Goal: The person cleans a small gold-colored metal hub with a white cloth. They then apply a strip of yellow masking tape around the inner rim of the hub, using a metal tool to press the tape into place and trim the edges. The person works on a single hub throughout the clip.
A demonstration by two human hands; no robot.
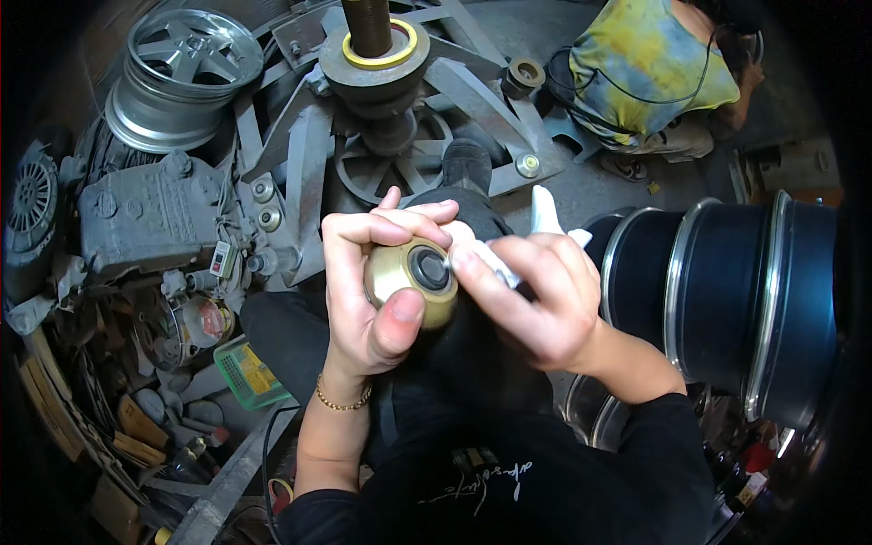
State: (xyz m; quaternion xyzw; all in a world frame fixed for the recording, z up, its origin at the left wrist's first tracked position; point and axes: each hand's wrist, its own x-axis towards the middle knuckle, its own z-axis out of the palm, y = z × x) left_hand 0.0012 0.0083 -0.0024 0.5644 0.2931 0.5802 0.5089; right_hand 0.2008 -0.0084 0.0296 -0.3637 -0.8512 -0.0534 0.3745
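My left hand [356, 291] is wrapped round a brass-coloured, rounded metal part [385, 275] with a dark ring set in its face, holding it above my lap. The thumb presses on its near side, and the fingers curl over its top. Beside it, my right hand [549, 304] is closed on a crumpled white cloth or paper [544, 211]. One end of that white piece sticks out above the knuckles; another part shows between the fingers, close to the dark ring. Whether the white piece touches the ring I cannot tell.
Ahead stands a grey metal frame [304, 136] with an upright threaded shaft [371, 32]. A silver wheel rim [168, 104] lies far left, above a dusty metal housing [150, 213]. Black rims [727, 282] are lined up at right. A person in a tie-dyed shirt [640, 77] crouches far right.
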